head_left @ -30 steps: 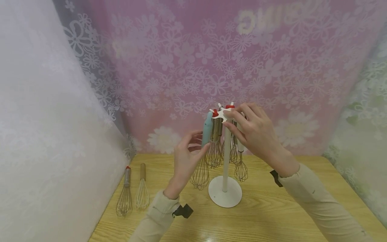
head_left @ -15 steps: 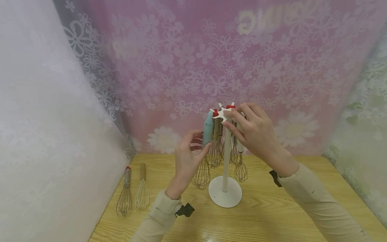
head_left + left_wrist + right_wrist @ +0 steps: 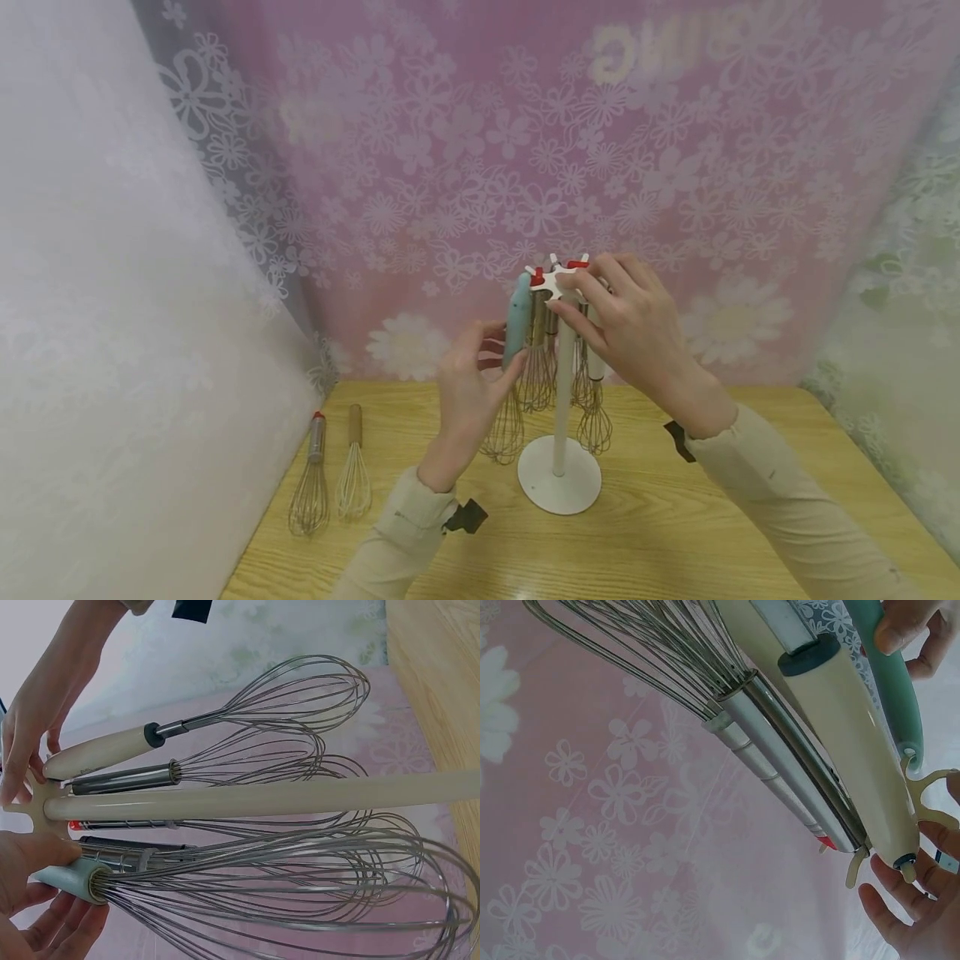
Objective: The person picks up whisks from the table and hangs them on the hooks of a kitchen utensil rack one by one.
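A white whisk stand [image 3: 564, 392] with a star-shaped top and round base stands upright on the table. Several whisks hang from its hooks. My left hand [image 3: 467, 390] holds the light-blue handle of a whisk [image 3: 518, 321] on the stand's left side, thumb and fingers on either side of it; the left wrist view shows this grip close. My right hand [image 3: 636, 321] pinches the stand's top, covering part of it. Beside that hand hangs a cream-handled whisk [image 3: 859, 742], with a steel-handled whisk [image 3: 787, 765] next to it in the right wrist view.
Two more whisks lie on the wooden table [image 3: 645, 533] at the left: one steel-handled with a red end [image 3: 308, 492], one wooden-handled [image 3: 354, 479]. Flowered cloth hangs behind the table, and pale cloth at both sides.
The stand's top has turned slightly, its rear hooks shifting right. My left hand has moved a little right with the blue-handled whisk. My right hand stays at the top.
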Available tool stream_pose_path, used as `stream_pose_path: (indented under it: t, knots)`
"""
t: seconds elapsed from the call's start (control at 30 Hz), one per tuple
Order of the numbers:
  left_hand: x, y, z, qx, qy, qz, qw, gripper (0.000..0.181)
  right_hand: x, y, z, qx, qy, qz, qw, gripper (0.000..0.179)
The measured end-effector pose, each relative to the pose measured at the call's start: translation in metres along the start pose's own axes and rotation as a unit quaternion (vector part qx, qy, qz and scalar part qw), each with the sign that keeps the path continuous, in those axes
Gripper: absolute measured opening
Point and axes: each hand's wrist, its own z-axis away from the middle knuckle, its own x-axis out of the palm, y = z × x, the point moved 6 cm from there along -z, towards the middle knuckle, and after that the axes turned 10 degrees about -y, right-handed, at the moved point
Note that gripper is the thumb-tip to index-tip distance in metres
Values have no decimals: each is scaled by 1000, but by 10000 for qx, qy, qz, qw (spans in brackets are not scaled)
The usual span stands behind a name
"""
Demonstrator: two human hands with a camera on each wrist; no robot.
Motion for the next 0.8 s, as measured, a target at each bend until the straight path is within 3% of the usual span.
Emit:
stream_pose_path:
  t: [0.33,0.6,0.8]
  knots:
    - [7,3,-2,-84,-22,-211,9997,37,1,-1,-1,67,-41,75,9999,51]
    - [16,0,-1,-325,-93,177,9993,40,2,2,1,-37,-147,-81,9999,49]
    - [19,-1,-2,-306,-109,242,9992,41,-2,11,5,-35,-356,-443,9984,50]
